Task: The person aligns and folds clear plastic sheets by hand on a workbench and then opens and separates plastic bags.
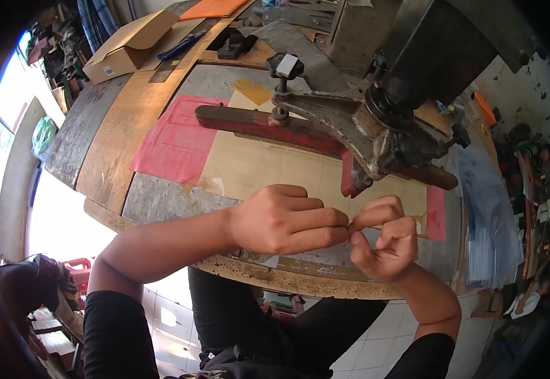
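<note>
My left hand [290,221] is closed, its knuckles up and fingers curled inward, above the front part of the work table. Meeting it at the fingertips, my right hand [385,239] is pinched closed with thumb and forefinger together. Whatever lies between the fingertips is too small or hidden to name. Just beyond both hands stands a heavy metal press [376,126] with a long red-edged bar [268,131]. Under that bar lies a tan sheet [237,165], with pink sheeting [177,142] showing at its left and right ends.
An open cardboard box [120,54] sits at the back left, beside a dark-blue-handled tool [182,45]. Clear plastic sheets [486,221] hang at the right edge. The worn wooden table edge [287,278] runs close to my lap. A metal clamp knob [285,64] rises from the press.
</note>
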The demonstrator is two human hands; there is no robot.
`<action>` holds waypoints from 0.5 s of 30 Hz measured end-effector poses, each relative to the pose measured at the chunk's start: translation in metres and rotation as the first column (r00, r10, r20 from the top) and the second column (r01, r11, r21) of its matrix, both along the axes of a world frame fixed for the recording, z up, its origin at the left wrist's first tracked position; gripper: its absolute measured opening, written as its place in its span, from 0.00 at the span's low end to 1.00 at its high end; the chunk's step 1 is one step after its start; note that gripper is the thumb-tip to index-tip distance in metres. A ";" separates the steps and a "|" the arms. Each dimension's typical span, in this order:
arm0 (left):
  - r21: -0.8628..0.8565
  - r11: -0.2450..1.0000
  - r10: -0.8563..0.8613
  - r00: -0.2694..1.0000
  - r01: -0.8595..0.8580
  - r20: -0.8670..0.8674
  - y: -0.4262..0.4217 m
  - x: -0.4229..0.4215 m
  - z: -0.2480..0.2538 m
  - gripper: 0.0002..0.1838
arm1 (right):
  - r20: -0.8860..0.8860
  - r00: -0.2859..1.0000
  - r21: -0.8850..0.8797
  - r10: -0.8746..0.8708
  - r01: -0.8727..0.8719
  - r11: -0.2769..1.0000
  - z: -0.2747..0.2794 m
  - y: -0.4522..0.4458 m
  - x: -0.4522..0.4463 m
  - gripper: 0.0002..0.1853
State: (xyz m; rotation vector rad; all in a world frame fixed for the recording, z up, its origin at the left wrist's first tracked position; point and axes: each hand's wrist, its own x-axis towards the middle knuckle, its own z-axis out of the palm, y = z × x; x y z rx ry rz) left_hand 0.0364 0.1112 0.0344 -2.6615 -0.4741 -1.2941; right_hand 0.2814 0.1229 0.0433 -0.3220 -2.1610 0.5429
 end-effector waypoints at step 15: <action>0.010 0.999 -0.045 0.998 0.046 -0.041 0.000 -0.002 0.003 0.14 | -0.083 0.997 -0.082 0.001 -0.008 0.997 -0.004 -0.002 -0.003 0.20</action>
